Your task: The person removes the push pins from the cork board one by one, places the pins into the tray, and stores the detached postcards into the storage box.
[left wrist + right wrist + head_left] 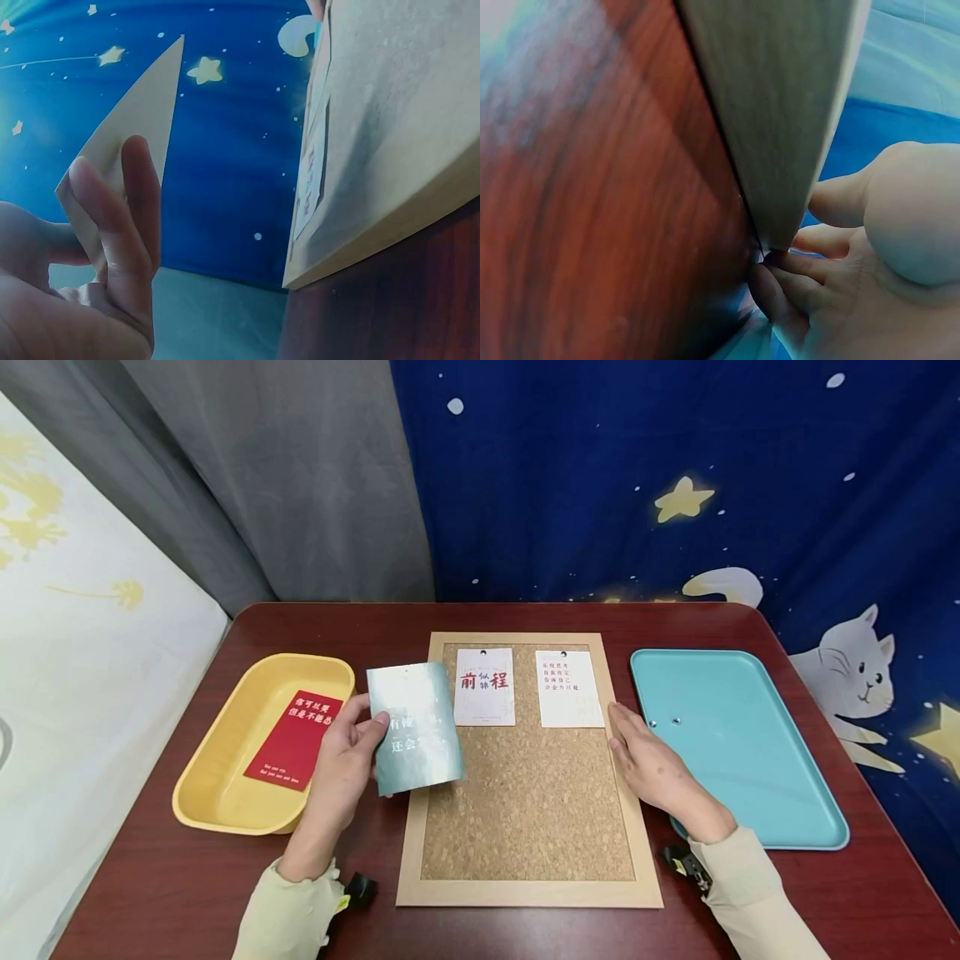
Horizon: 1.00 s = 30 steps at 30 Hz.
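A teal card (417, 727) with white writing is pinched in my left hand (347, 739), thumb on its printed face and fingers behind. It is held up over the left edge of a wood-framed cork board (525, 806); the left wrist view shows the card's plain back (142, 112). Two white cards hang side by side near the board's top: a left one (484, 702) with large red and blue characters, and a right one (570, 706) with red lines. Against the board's right frame edge rests my right hand (660, 768), fingers extended, touching the frame (780, 97).
To the left stands a yellow basin (217, 760) with a red card (292, 743) inside. A turquoise tray (750, 760) lies right of the board, two small metal pins (677, 721) near its left side. Everything sits on a dark red wooden table (525, 935).
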Tool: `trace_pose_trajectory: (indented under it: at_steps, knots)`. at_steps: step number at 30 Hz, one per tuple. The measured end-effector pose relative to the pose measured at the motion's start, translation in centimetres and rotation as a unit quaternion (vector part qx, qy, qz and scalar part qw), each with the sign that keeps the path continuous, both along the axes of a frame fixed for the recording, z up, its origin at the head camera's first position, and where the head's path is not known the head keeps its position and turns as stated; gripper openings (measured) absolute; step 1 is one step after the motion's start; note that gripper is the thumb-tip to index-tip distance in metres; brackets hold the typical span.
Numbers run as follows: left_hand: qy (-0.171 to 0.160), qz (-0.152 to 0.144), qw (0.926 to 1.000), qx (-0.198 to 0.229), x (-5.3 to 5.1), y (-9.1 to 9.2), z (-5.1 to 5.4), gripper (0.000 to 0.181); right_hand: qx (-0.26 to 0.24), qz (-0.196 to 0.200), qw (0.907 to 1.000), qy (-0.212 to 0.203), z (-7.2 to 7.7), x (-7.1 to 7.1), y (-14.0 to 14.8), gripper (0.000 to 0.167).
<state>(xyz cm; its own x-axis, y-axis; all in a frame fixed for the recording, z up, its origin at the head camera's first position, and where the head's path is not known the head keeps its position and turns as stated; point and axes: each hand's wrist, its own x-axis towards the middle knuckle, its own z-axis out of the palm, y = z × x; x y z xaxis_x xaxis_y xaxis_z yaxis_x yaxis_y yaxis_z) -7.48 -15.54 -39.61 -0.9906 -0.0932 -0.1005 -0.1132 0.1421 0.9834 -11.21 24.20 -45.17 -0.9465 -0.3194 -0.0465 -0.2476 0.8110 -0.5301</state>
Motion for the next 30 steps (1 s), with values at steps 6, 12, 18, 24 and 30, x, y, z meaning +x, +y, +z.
trace_pose_trajectory:
  at_steps: [6,12,18,24,30]
  knots:
    - [0.017,0.017,0.9997,-0.009,0.0,-0.9,0.2,0.039,0.003,0.001,1.0,0.004,-0.1,0.0,0.0,0.057]
    - [0.024,0.027,0.9993,0.003,0.1,-1.9,0.7,0.039,0.007,0.002,0.9999,0.009,-0.2,0.0,0.1,0.062]
    - [0.033,0.04,0.9977,0.044,0.3,-3.4,1.2,0.035,0.016,-0.003,0.9999,0.002,-0.1,0.0,0.1,0.067]
    - [0.044,0.05,0.9955,0.068,0.4,-5.1,1.6,0.025,0.022,-0.009,0.9997,0.001,0.0,-0.1,0.0,0.067]
    - [0.039,0.051,0.9946,0.081,0.6,-6.4,1.6,0.02,0.024,-0.01,0.9997,0.002,0.0,0.0,-0.1,0.067]
